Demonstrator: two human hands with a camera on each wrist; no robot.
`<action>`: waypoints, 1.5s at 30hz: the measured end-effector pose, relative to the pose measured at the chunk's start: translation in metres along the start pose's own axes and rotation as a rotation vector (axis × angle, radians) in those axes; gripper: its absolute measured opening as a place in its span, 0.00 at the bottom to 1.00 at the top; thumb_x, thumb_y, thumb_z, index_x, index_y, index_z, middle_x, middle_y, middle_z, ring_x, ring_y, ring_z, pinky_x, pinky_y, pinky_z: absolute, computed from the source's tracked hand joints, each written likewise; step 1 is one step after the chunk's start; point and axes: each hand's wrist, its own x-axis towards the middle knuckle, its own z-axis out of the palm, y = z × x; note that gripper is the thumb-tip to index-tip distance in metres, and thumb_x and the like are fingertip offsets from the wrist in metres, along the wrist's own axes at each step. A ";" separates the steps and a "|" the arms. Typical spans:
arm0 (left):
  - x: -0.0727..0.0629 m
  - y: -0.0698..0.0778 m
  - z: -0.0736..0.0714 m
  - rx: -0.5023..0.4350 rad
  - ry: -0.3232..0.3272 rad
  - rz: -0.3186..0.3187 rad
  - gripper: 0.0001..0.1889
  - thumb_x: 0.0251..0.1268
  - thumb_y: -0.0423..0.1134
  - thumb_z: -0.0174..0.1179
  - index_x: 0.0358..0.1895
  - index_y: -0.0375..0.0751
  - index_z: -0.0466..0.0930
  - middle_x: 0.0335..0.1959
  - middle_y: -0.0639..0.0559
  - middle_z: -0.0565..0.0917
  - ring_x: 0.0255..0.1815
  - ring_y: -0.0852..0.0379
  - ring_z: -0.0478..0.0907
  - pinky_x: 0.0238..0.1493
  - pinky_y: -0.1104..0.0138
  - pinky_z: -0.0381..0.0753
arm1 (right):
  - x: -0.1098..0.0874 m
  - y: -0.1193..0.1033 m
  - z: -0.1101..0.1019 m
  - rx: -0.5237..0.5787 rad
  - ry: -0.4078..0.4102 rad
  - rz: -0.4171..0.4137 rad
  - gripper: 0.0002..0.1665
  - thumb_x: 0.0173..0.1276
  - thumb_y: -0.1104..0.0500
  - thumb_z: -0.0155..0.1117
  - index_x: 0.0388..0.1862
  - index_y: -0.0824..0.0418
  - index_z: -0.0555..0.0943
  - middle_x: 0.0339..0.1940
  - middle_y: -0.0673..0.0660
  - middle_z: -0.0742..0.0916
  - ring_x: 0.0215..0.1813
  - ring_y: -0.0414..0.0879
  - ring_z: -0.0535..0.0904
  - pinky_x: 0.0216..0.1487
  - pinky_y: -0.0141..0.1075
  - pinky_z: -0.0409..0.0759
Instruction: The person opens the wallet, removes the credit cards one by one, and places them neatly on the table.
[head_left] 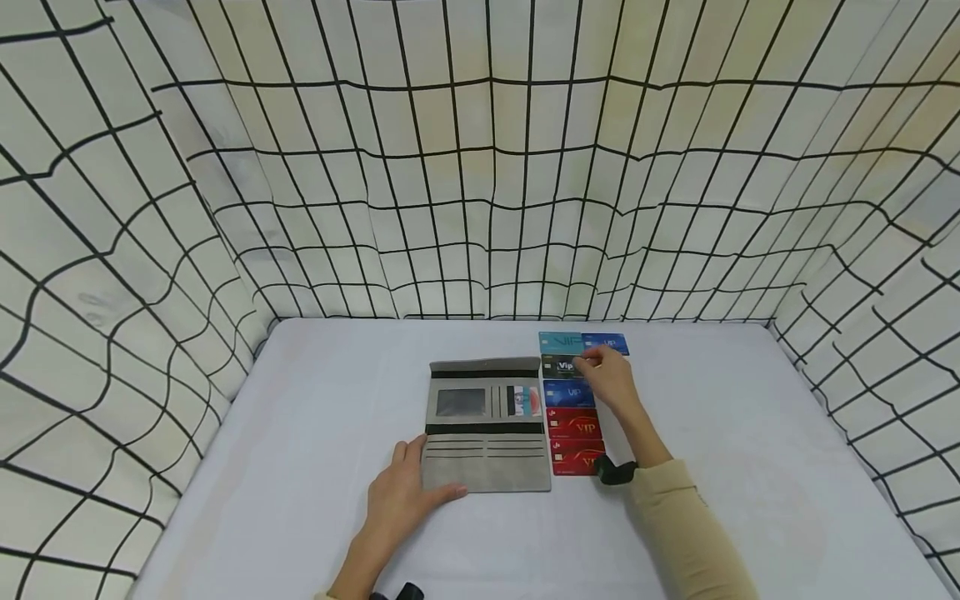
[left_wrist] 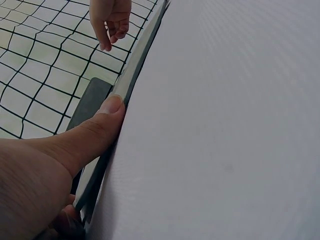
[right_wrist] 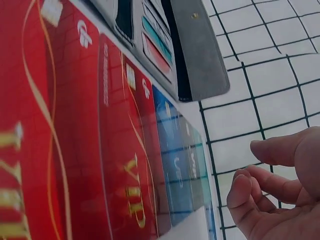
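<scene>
- Wallet (head_left: 480, 479): grey, lying unfolded at the middle of the white table (head_left: 300, 467); its upper half bears a clear window (head_left: 461, 402) and, at the right, pocketed cards (head_left: 527, 402); rows of slots cross its lower half.
- Left hand (head_left: 396, 496): at the wallet's lower left corner, thumb resting along the lower edge, the other fingers at the left edge—thumb and fingers wide apart.
- Right hand (head_left: 611, 382): raised, its fingertips overlapping the right end of the black card (head_left: 557, 367) in the head view; the right wrist view shows bent fingers and a narrow gap to the thumb, with nothing visible between them.
- Card column, just beside the wallet's right edge, from far to near: teal card (head_left: 558, 343), black card, blue card (head_left: 567, 394), upper red card (head_left: 573, 424), lower red card (head_left: 573, 458).
- Second blue card (head_left: 611, 340): right of the teal card, at the far end.
- Surroundings: a pale backdrop with black grid lines (head_left: 450, 183); a tan sleeve (head_left: 682, 508) and a black wrist device (head_left: 617, 472) on the right arm.
</scene>
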 end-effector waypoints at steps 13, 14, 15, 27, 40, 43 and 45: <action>0.001 0.001 0.000 -0.004 -0.001 -0.001 0.55 0.38 0.65 0.77 0.68 0.35 0.69 0.47 0.43 0.76 0.26 0.54 0.74 0.26 0.62 0.72 | -0.010 -0.018 0.023 0.014 -0.105 -0.045 0.22 0.72 0.51 0.64 0.57 0.65 0.79 0.40 0.61 0.84 0.32 0.46 0.80 0.36 0.34 0.82; 0.002 0.000 0.000 -0.003 -0.001 -0.001 0.55 0.38 0.65 0.77 0.69 0.35 0.69 0.47 0.44 0.76 0.26 0.54 0.74 0.25 0.62 0.72 | -0.010 -0.019 0.024 0.011 -0.110 -0.051 0.22 0.72 0.51 0.65 0.56 0.65 0.79 0.39 0.61 0.85 0.32 0.46 0.80 0.36 0.34 0.82; 0.002 0.000 0.001 -0.002 0.000 0.000 0.55 0.38 0.66 0.77 0.69 0.35 0.69 0.47 0.44 0.76 0.26 0.54 0.73 0.25 0.63 0.71 | -0.010 -0.020 0.025 0.006 -0.113 -0.058 0.22 0.71 0.51 0.65 0.56 0.65 0.80 0.39 0.61 0.85 0.31 0.46 0.80 0.35 0.34 0.82; 0.001 0.001 0.001 -0.004 0.003 0.004 0.55 0.38 0.66 0.77 0.68 0.34 0.69 0.45 0.44 0.76 0.26 0.55 0.72 0.25 0.63 0.71 | -0.016 -0.028 0.040 -0.015 -0.155 -0.131 0.23 0.68 0.52 0.68 0.55 0.66 0.80 0.36 0.58 0.87 0.32 0.45 0.80 0.38 0.37 0.82; 0.001 0.000 0.001 -0.004 0.000 0.001 0.55 0.38 0.66 0.77 0.68 0.35 0.69 0.46 0.44 0.76 0.27 0.54 0.74 0.26 0.62 0.72 | -0.020 -0.036 0.053 0.059 -0.238 -0.156 0.23 0.68 0.56 0.68 0.56 0.68 0.79 0.31 0.57 0.86 0.24 0.45 0.81 0.29 0.35 0.80; 0.001 0.000 0.002 -0.003 -0.001 -0.001 0.55 0.38 0.66 0.77 0.68 0.35 0.69 0.47 0.44 0.76 0.27 0.53 0.74 0.27 0.61 0.73 | -0.021 -0.038 0.058 0.071 -0.252 -0.167 0.22 0.69 0.58 0.68 0.57 0.68 0.79 0.32 0.57 0.86 0.24 0.44 0.80 0.27 0.34 0.80; 0.001 0.000 0.002 0.000 -0.001 -0.001 0.55 0.38 0.66 0.77 0.69 0.35 0.69 0.47 0.44 0.76 0.27 0.53 0.75 0.27 0.61 0.73 | -0.022 -0.039 0.061 0.071 -0.258 -0.178 0.21 0.69 0.59 0.68 0.56 0.68 0.79 0.31 0.57 0.85 0.24 0.43 0.79 0.27 0.34 0.79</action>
